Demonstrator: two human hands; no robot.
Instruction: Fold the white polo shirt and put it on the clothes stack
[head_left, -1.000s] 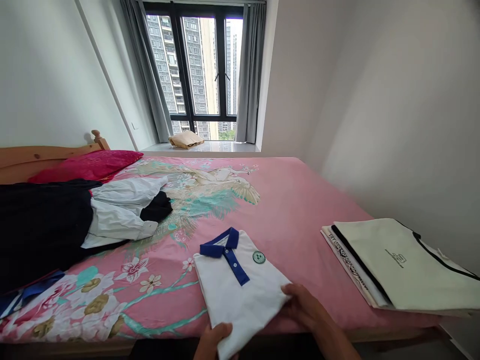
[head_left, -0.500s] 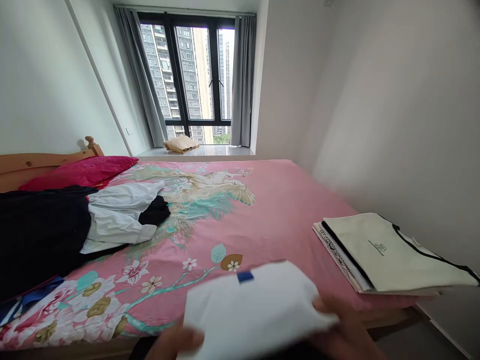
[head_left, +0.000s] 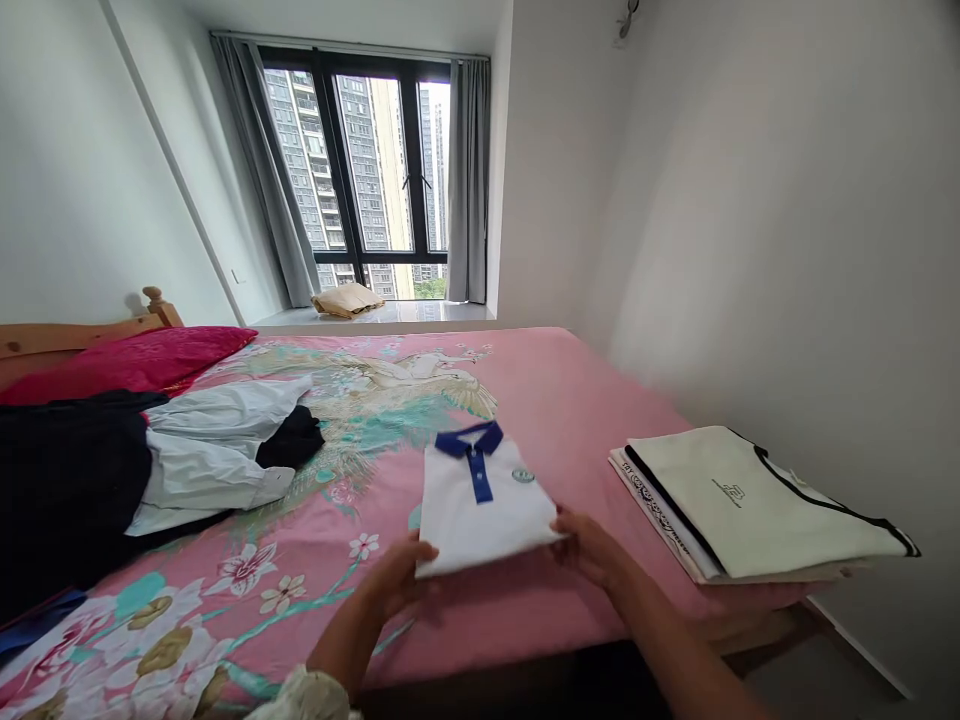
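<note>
Folded polo shirt, white, with blue collar and placket and a round green badge on the chest: laid on the pink floral bedspread close to the bed's near edge, about midway along it, collar turned toward the far edge. Left hand: clasped on the shirt's near left corner, fingers curled at the fold. Right hand: clasped on the shirt's near right corner, fingertips on the cloth. Stack of folded garments, cream piece with black trim on top: at the bed's right edge, near the near right corner, well apart from the shirt. Crumpled white shirt: toward the left edge, partly over a spread of dark clothing. Red pillow: at the far left corner, against the wooden headboard. Tan bundle: on the sill beyond the far edge, under the window with grey curtains.
</note>
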